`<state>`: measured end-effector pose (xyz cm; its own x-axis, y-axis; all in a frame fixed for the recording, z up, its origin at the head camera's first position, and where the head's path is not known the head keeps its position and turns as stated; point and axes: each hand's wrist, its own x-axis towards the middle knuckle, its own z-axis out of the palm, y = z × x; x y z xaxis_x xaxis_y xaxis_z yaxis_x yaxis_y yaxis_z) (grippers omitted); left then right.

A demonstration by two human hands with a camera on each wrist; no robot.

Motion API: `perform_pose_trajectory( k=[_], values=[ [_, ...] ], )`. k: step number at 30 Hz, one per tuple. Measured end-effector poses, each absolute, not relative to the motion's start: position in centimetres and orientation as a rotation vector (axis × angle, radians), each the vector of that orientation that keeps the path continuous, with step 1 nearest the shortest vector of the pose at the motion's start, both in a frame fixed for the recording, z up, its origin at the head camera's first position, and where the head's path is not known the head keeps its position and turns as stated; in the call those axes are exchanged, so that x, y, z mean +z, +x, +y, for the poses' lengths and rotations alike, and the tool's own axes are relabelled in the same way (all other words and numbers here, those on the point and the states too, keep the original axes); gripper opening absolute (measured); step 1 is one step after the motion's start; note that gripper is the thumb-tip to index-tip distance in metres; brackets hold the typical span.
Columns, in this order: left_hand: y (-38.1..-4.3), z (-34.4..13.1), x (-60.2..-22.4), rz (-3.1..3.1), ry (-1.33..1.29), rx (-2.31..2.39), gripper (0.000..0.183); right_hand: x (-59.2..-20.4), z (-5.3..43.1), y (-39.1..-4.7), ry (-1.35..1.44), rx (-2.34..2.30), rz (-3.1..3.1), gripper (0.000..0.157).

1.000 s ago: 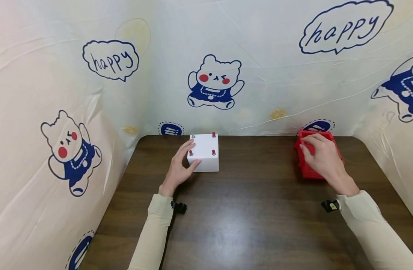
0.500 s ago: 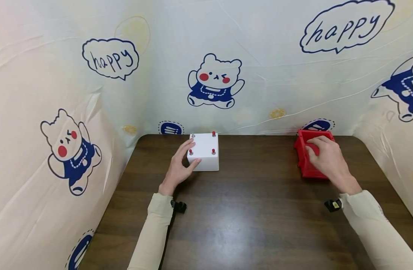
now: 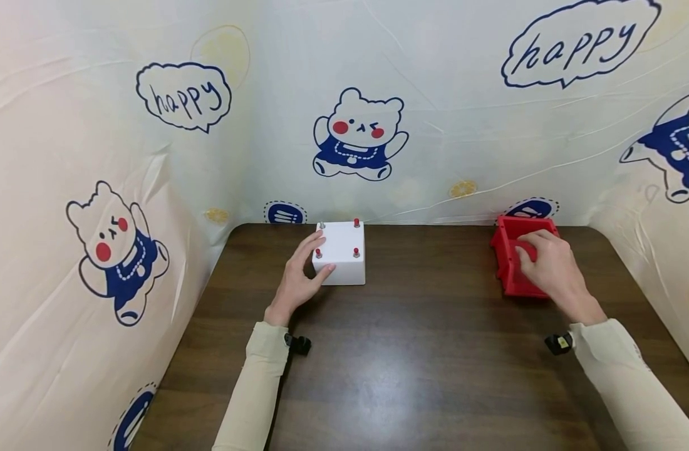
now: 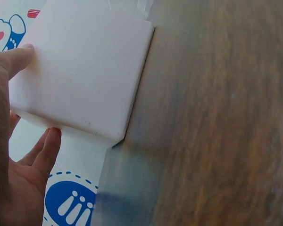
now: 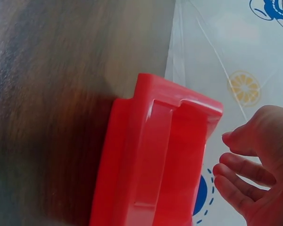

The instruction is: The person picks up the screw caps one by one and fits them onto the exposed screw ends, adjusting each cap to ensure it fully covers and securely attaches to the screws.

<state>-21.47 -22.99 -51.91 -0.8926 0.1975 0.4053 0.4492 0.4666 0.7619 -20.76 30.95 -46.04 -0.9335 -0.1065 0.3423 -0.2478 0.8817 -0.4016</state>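
A white box sits near the table's back edge, with a small metal post at each top corner. Red caps top three posts; the back-left post shows bare metal. My left hand holds the box by its left side, thumb on the front face and fingers along the side, as the left wrist view also shows. Toward the right stands an open-topped red plastic bin. Above it hovers my right hand, fingers loosely bent and apart from the thumb. Nothing shows between the fingers in the right wrist view.
Both objects stand on a dark wood-grain table with rounded back corners. A pale printed cloth with bears and speech bubbles hangs behind and at both sides, right at the table's back edge.
My right hand has shifted slightly right and back toward me over the red bin, uncovering more of its inside. My left hand has stayed on the white box.
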Motion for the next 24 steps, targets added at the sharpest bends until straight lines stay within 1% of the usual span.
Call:
perform_pose_trajectory(
  k=[7,20,24],
  values=[
    [-21.5,-23.0,-51.9,-2.451,-0.56,-1.389,0.063,-46.6,31.5,-21.0,0.255,0.628,-2.772,0.035],
    [-21.6,-23.0,-52.0,-2.465,-0.557,-1.391,0.063,-47.6,32.4,-21.8,0.365,0.478,-2.846,0.034],
    [-21.6,-23.0,-52.0,-2.464,-0.555,-1.392,0.063,-47.5,32.7,-22.1,0.363,0.45,-2.953,0.039]
  ],
)
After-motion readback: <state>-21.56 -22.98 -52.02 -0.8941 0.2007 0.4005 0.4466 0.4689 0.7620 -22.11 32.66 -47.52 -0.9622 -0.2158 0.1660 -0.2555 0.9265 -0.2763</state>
